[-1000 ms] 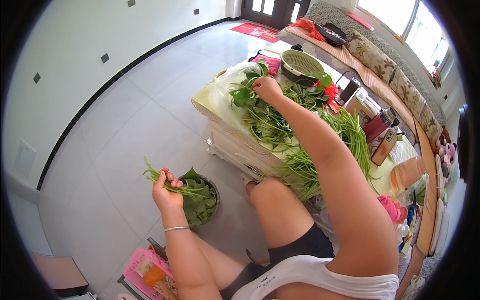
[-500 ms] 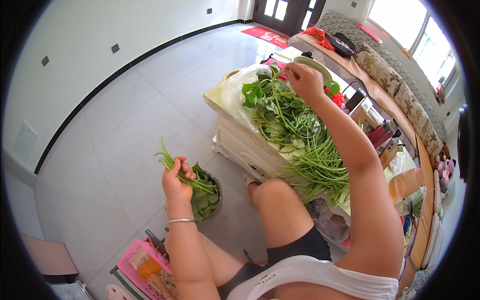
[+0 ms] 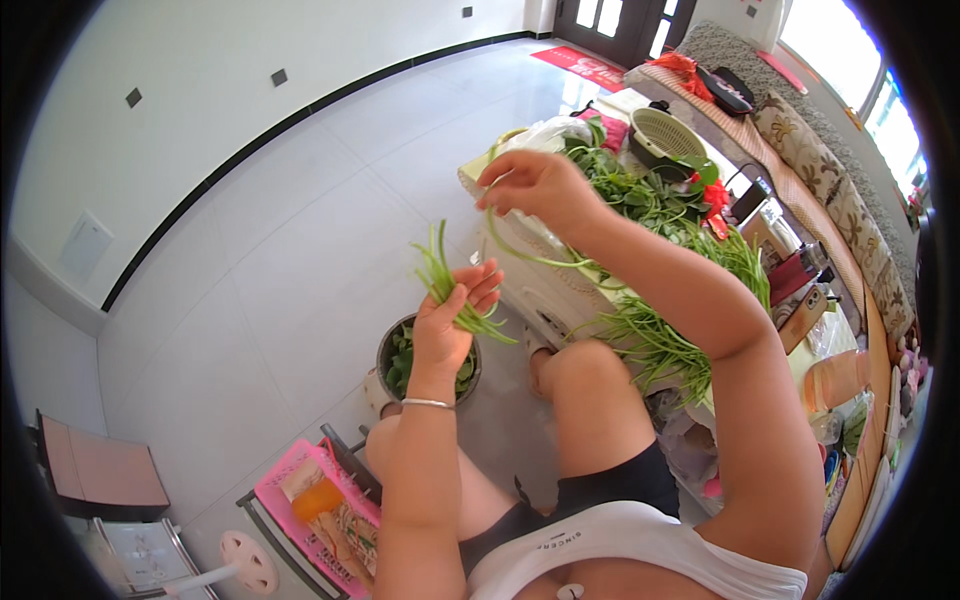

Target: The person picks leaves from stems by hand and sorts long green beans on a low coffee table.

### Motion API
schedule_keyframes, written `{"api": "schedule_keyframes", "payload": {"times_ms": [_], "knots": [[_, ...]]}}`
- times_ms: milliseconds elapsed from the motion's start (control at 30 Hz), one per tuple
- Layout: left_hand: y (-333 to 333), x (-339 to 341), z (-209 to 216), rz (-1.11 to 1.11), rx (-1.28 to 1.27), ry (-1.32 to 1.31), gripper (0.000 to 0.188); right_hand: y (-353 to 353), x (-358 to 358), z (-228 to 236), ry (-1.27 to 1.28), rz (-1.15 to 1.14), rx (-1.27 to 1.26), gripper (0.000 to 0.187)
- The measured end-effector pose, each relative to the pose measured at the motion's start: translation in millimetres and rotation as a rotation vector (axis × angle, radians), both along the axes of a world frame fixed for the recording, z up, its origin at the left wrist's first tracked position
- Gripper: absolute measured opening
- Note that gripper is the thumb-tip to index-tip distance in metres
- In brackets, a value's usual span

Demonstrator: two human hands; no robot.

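While the left hand [image 3: 447,318] holds a bunch of short green stems [image 3: 437,275] above the floor [image 3: 290,250], the right hand [image 3: 548,190] is up at the counter [image 3: 520,285] edge with one long stem [image 3: 525,256]. Left fingers: thumb pins the bunch across the palm, the others half extended. Light grip, probably so the stems lie roughly parallel and uncrushed. Right fingers: pinched on the long stem, thumb toward index; exact contact partly hidden. Stem bows down and right from there, likely held up to separate it from the rest.

Greens on counter: leafy pile [image 3: 650,200] farther off, stem heap [image 3: 655,345] hanging over the edge by the right knee, presumably for short reach. Dark bucket [image 3: 475,372] with leaves [image 3: 402,365] inside stands between the feet, just below the left hand, handy to it. Colander [image 3: 667,135] sits beyond the pile, apparently out of the working area.
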State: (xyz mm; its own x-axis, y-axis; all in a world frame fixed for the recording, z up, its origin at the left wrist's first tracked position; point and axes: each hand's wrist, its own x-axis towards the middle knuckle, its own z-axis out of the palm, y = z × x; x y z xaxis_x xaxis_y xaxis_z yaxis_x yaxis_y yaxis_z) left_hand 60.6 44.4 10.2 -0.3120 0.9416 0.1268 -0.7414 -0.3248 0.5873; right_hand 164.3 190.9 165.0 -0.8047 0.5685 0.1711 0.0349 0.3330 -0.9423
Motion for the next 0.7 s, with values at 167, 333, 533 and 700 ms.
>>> {"api": "schedule_keyframes", "payload": {"times_ms": [167, 333, 533, 700], "knots": [[-5.5, -0.6, 6.1, -0.053, 0.108, -0.093, 0.034, -38.6, -44.2, -45.3, -0.213, -0.017, -0.037, 0.02], [-7.0, -15.7, -15.6, -0.102, 0.236, -0.249, 0.023, -24.4, -38.8, -74.0, -0.175, 0.059, -0.007, 0.023], [-13.0, -33.7, -14.9, 0.104, 0.104, -0.456, 0.014, -4.1, 17.7, -90.0, -0.66, 0.386, -0.475, 0.033], [-10.3, -44.8, -12.8, 0.137, 0.172, -0.587, 0.011, -7.0, 55.3, -131.5, -0.511, 0.309, -0.074, 0.038]]}}
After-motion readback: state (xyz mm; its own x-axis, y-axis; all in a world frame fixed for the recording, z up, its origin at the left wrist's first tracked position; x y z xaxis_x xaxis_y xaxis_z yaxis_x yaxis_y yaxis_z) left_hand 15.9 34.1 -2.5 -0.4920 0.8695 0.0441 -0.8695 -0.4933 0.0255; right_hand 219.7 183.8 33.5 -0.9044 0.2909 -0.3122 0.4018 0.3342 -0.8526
